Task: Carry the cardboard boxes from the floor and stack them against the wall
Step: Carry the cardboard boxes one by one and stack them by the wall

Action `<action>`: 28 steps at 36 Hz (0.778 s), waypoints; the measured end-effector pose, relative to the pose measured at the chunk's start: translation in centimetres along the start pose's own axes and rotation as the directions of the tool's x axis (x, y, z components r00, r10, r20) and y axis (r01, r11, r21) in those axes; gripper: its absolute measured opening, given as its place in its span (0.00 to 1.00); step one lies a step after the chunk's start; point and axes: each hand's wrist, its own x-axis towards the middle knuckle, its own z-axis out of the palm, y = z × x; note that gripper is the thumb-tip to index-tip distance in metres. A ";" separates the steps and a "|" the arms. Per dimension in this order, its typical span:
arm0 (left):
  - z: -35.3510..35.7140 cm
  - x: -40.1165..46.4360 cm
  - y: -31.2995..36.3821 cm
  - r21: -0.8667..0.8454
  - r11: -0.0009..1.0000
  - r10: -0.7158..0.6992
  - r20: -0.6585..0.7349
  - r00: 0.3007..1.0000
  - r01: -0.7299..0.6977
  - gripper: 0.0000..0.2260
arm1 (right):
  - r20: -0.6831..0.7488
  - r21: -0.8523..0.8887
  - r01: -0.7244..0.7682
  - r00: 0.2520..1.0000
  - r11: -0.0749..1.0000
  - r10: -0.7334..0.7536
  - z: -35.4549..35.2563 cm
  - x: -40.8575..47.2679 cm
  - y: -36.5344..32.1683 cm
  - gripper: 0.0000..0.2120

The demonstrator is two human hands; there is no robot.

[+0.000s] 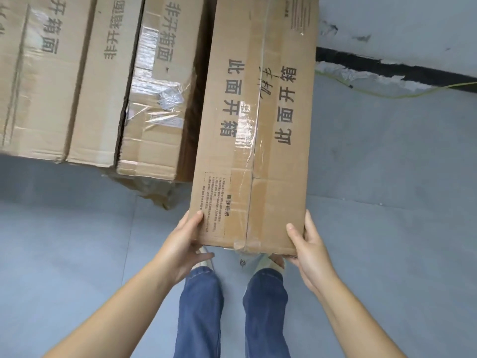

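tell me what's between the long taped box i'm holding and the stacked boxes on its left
Nothing solid: the head view shows only a narrow dark gap between the long taped brown cardboard box and the nearest stacked brown cardboard box.

Soft, even indoor light, glare on the clear tape [154, 104] of the far-left boxes, wide-angle bending at edges, slight blur.

From my feed I take the grey floor [77, 241] as the landmark: it fills the lower view, and a pale wall [400, 19] rises from its far right edge. Along that edge I see a black strip [413, 71] with torn silvery tape [361, 76], and a thin yellow-green cable [402, 95] lies on the floor just in front. Blue jeans [201, 306] stand on the near floor, pale shoes [206, 259] at their cuffs.
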 end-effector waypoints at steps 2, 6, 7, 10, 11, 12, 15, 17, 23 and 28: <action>-0.3 1.1 0.7 -0.103 0.995 -0.009 -0.023 1.000 0.007 0.17 | 0.016 0.004 0.022 1.000 1.000 -0.022 0.3 1.0 -0.7 0.24; 0.3 3.2 3.4 -0.376 0.927 -0.046 -0.087 0.995 0.010 0.13 | 0.025 -0.001 0.031 0.999 1.000 -0.031 1.5 4.3 -2.9 0.24; 0.4 3.8 4.2 -0.443 0.896 -0.051 -0.069 0.996 0.015 0.12 | 0.022 0.020 0.028 0.999 0.999 -0.028 2.0 5.1 -3.5 0.24; 0.6 5.6 6.8 -0.599 0.801 -0.017 -0.041 0.999 -0.011 0.15 | 0.016 0.108 0.048 0.999 0.993 -0.050 3.7 7.4 -5.2 0.23; 0.5 6.2 7.5 -0.624 0.781 0.000 -0.048 0.999 -0.030 0.16 | 0.011 0.120 0.063 0.998 0.991 -0.065 4.3 7.9 -5.8 0.23; 0.4 6.7 8.0 -0.642 0.766 0.008 -0.045 0.999 -0.036 0.17 | 0.002 0.120 0.074 0.997 0.990 -0.075 4.8 8.3 -6.2 0.23; 0.0 7.2 8.2 -0.656 0.754 -0.001 -0.041 0.999 -0.026 0.18 | -0.012 0.107 0.086 0.996 0.991 -0.085 5.1 8.7 -6.2 0.23; -0.2 6.8 7.7 -0.655 0.754 0.019 -0.058 0.998 -0.052 0.16 | -0.015 0.096 0.075 0.997 0.992 -0.074 4.6 8.5 -5.7 0.21; -0.4 4.3 7.2 -0.544 0.836 0.016 -0.106 0.994 -0.071 0.17 | 0.026 -0.063 -0.002 1.000 0.998 0.004 2.9 7.1 -6.9 0.17; -0.2 0.1 8.2 -0.351 0.935 0.004 -0.133 0.991 -0.051 0.21 | 0.037 -0.262 -0.004 0.999 0.965 0.014 0.7 2.3 -9.3 0.25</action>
